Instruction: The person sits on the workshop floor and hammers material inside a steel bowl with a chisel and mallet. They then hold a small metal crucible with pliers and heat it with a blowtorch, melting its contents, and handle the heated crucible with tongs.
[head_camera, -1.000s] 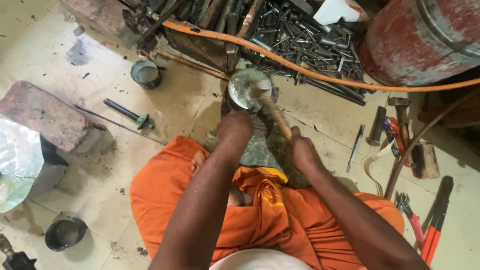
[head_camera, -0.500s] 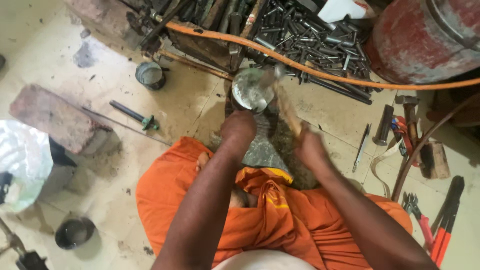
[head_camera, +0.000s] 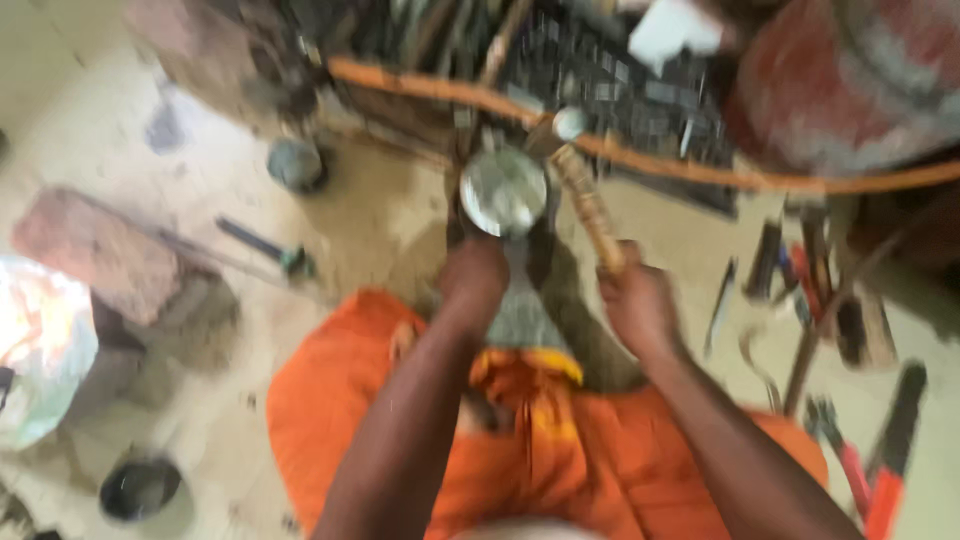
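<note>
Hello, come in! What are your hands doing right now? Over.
Left hand steadies round metal bowl on the stand. Right hand has its grip on the hammer, head raised beside the bowl. Orange hose runs just behind.

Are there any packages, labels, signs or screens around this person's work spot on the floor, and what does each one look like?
No labels, signs or screens can be made out; the picture is blurred.
Crumpled white paper or bag: top edge, right of centre, on the pile of dark metal pieces; could be packaging, too blurred to tell.
Shiny crinkled silver sheet: far left edge, beside the reddish brick; reflective, rounded, perhaps foil or wrapping.
</note>
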